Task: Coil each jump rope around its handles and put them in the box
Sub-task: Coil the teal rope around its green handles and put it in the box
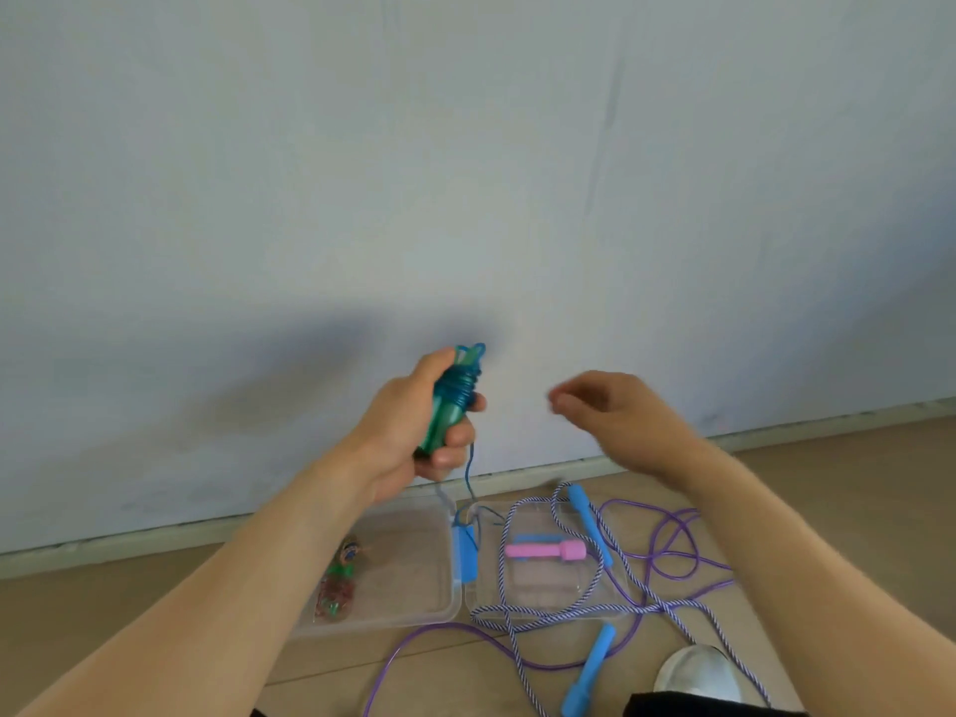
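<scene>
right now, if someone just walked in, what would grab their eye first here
First the left hand, raised mid-frame before the pale wall, its grip wrapped round teal handles with rope coiled about their top and a loose strand hanging toward the floor. The right hand hangs beside it, blurred. Below, loose purple and striped ropes with blue handles sprawl across a clear box and its lid, a pink handle lying on the lid.

Right hand (605, 411) is smeared by motion blur, fingertips unreadable. Left hand (414, 421) covers the lower green handles (445, 411). The picture's bottom edge cuts the lower blue handle (589, 670), the purple rope (414, 644) and the shoe (698, 670).
</scene>
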